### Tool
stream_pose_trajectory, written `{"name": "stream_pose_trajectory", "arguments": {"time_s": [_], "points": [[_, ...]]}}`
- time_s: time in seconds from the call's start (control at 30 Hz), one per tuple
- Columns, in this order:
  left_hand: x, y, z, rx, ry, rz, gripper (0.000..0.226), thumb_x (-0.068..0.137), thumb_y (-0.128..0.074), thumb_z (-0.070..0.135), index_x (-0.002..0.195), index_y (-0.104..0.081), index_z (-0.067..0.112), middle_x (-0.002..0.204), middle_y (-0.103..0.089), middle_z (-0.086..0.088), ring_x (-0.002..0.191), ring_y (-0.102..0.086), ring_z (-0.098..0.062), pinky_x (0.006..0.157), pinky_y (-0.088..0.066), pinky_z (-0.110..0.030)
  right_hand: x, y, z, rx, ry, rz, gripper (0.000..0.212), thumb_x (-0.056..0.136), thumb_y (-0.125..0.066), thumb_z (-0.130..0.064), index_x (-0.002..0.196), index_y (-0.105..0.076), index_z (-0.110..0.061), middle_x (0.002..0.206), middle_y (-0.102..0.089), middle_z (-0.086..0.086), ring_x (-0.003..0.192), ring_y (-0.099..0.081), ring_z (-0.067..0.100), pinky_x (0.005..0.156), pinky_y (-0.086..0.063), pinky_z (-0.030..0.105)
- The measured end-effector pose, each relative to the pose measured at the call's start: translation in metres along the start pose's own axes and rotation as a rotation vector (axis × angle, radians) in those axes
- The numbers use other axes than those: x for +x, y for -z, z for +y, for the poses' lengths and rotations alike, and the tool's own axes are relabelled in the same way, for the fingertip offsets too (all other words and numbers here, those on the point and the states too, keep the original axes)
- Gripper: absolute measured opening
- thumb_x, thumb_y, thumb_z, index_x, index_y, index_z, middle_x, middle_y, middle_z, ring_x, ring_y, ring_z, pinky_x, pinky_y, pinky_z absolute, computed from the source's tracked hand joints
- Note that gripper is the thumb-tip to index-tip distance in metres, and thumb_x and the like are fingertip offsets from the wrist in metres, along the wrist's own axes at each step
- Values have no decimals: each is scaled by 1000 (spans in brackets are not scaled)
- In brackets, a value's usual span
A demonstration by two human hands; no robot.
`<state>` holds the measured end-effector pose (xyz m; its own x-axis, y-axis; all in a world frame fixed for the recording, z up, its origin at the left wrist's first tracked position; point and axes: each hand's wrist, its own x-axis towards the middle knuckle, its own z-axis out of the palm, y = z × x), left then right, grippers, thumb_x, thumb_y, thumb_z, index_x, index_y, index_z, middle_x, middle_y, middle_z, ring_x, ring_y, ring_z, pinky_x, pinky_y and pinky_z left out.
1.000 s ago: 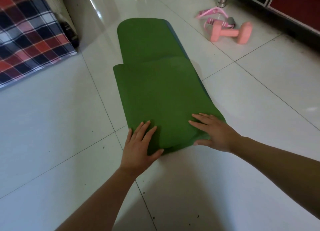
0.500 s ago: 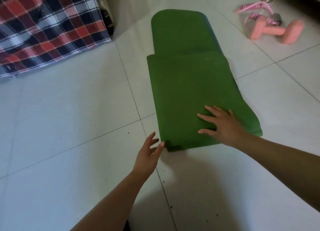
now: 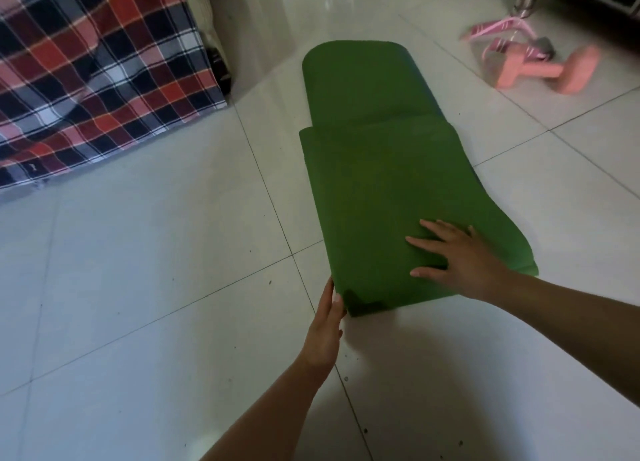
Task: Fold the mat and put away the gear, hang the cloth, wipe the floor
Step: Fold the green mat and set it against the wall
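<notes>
Barely begun: mat (image 3: 374, 183) folded once, dumbbell (image 3: 550, 71) lying at two o'clock.
Right grip (image 3: 464, 256) spread flat on it; left grip (image 3: 325, 329), straight, touches its corner.

Green mat (image 3: 374, 169) — folded over itself, flat on floor; pink dumbbell (image 3: 547, 72) beyond.

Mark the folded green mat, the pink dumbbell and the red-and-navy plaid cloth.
folded green mat (image 3: 377, 190), head view, middle of the top layer.
pink dumbbell (image 3: 538, 73), head view, its handle.
red-and-navy plaid cloth (image 3: 97, 79), head view, centre of the fabric.
</notes>
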<state>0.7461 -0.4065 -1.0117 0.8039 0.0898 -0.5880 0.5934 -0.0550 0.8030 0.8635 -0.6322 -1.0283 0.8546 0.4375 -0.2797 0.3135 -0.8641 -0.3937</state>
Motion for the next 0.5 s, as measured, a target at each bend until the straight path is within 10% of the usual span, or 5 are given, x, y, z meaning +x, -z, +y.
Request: {"name": "stream_pose_trajectory", "arguments": {"time_s": [0.17, 0.5], "points": [[0, -8, 2, 90, -122, 84, 35, 97, -44, 23, 125, -34, 42, 105, -58, 10, 97, -56, 1, 81, -43, -7, -5, 8, -1, 55, 4, 38, 61, 82, -51, -61, 138, -33, -43, 156, -12, -10, 143, -7, 14, 114, -2, 48], [-23, -16, 93, 114, -250, 130, 15, 94, -50, 29, 108, -54, 30, 97, -63, 3, 91, -60, -4, 64, -44, -8, -26, 66, -7, 396, 80, 314, 49, 73, -53, -54, 120, -53, -43, 137, -36, -21, 129, -29, 2, 113, -24, 37]]}}
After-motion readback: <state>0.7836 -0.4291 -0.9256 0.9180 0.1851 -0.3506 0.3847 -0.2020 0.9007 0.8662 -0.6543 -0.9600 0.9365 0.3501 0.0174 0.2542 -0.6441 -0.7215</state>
